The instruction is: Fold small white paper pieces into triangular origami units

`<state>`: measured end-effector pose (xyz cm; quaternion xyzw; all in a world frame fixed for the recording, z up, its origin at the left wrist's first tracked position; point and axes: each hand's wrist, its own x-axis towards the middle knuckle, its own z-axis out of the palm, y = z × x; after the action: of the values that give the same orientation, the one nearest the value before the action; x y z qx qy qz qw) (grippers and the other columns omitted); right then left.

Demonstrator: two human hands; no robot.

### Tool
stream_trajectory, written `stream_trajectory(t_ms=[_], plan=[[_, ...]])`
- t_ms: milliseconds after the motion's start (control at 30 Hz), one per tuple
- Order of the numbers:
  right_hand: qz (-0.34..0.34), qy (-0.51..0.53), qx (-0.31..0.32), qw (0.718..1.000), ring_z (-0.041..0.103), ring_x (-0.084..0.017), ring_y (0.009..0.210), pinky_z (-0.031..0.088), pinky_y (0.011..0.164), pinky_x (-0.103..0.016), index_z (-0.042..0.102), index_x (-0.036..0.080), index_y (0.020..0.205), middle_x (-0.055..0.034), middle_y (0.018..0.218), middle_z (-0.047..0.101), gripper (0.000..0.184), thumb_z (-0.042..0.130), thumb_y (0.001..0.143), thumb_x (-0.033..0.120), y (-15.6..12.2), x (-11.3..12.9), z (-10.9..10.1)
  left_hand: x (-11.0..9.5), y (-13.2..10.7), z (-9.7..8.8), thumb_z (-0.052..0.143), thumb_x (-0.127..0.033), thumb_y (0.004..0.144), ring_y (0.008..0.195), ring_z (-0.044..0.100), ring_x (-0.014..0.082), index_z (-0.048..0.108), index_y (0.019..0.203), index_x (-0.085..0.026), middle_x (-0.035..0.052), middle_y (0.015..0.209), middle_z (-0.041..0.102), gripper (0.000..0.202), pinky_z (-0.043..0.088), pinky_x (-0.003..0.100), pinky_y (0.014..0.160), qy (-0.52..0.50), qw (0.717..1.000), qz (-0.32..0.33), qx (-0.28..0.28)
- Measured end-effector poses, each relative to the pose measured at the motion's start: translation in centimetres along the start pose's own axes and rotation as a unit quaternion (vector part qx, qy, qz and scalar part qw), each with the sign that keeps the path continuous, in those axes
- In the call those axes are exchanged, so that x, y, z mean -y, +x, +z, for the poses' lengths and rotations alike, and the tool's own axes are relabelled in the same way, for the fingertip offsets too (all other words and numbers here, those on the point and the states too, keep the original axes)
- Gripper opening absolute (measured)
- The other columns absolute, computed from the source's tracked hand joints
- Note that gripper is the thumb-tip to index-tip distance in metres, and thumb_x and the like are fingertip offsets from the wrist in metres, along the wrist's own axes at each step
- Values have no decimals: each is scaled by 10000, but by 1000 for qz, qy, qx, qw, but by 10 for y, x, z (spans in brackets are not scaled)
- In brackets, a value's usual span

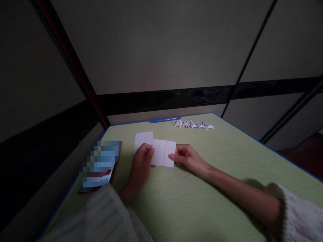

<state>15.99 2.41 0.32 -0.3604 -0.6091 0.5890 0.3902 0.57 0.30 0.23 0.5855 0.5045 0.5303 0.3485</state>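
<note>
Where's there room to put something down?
There's bare green tabletop on the right, between the folded paper figures and right arm, and nearer, between that arm and the left sleeve. The left is crowded with the blurred flat thing, left hand and white paper.

Smooth, matt paper (159, 153); wood-grained tabletop (234, 151)

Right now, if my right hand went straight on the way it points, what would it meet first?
Beyond the white paper it holds, your right hand would likely meet your left hand first, though depth is unclear.
</note>
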Motion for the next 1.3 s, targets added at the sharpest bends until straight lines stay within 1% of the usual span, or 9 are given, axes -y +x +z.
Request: stream_trajectory(t_ms=[200, 267, 367, 467, 600, 700, 900, 1033, 1300], plan=[[11, 35, 34, 999, 361, -37, 434, 249, 422, -180, 525, 96, 658, 38, 517, 466, 289, 639, 567, 346, -3, 2, 2, 3, 0, 2, 443, -253, 719, 453, 412, 67, 412, 632, -170, -57, 531, 411, 125, 329, 155, 372, -1, 999, 9, 42], [15, 47, 43, 998, 375, -40, 446, 266, 434, -182, 529, 96, 656, 37, 524, 466, 282, 635, 572, 343, -5, 2, 4, 3, 0, 3, 501, -196, 674, 483, 411, 61, 421, 706, -175, -60, 579, 408, 89, 331, 149, 399, 27, 999, 32, 5], [18, 55, 58, 997, 388, -39, 453, 279, 440, -179, 527, 96, 648, 37, 531, 469, 268, 631, 578, 333, -5, 2, 5, 2, -2, 4, 546, -100, 603, 470, 358, 47, 430, 756, -184, -73, 585, 364, 209, 307, 139, 407, 88, 993, 66, -54], [12, 57, 70, 996, 370, -30, 429, 264, 414, -167, 514, 102, 626, 49, 503, 453, 251, 627, 589, 323, -6, 1, 5, 1, -5, 5, 525, -86, 610, 501, 392, 53, 464, 669, -170, -55, 592, 395, 119, 320, 137, 412, 96, 992, 77, 9], [-18, 62, 123, 990, 424, -44, 479, 306, 446, -172, 529, 95, 684, 23, 559, 506, 230, 596, 643, 312, -7, 3, 4, 1, -7, 8, 464, -200, 707, 413, 417, 54, 438, 708, -173, -52, 531, 460, 37, 325, 137, 339, -36, 988, -9, 152], [-34, 80, 168, 982, 484, -69, 542, 356, 505, -197, 511, 94, 682, -5, 606, 541, 219, 591, 657, 297, -8, 2, 3, 2, -7, 9, 464, -284, 718, 394, 446, 63, 414, 669, -171, -51, 493, 476, 133, 359, 151, 325, -111, 970, -44, 212], [-45, 149, 206, 966, 558, -109, 641, 396, 569, -225, 444, 118, 622, -3, 634, 554, 218, 643, 604, 204, -9, -4, 5, 4, -5, 8, 606, -276, 606, 409, 430, 38, 391, 558, -154, -62, 498, 449, 252, 364, 142, 369, -139, 960, -54, 236], [-36, 142, 198, 969, 563, -108, 643, 395, 561, -219, 431, 123, 607, 5, 634, 551, 238, 658, 581, 186, -9, -4, 5, 2, -6, 8, 591, -317, 614, 471, 464, 62, 417, 584, -150, -46, 527, 459, 243, 374, 160, 402, -123, 961, -61, 242], [-42, 122, 186, 974, 555, -104, 616, 375, 529, -203, 394, 128, 564, 21, 595, 512, 273, 658, 582, 195, -10, -4, 5, -2, -5, 7, 557, -370, 637, 446, 447, 60, 428, 564, -150, -43, 535, 445, 265, 372, 173, 404, -125, 957, -50, 256]])
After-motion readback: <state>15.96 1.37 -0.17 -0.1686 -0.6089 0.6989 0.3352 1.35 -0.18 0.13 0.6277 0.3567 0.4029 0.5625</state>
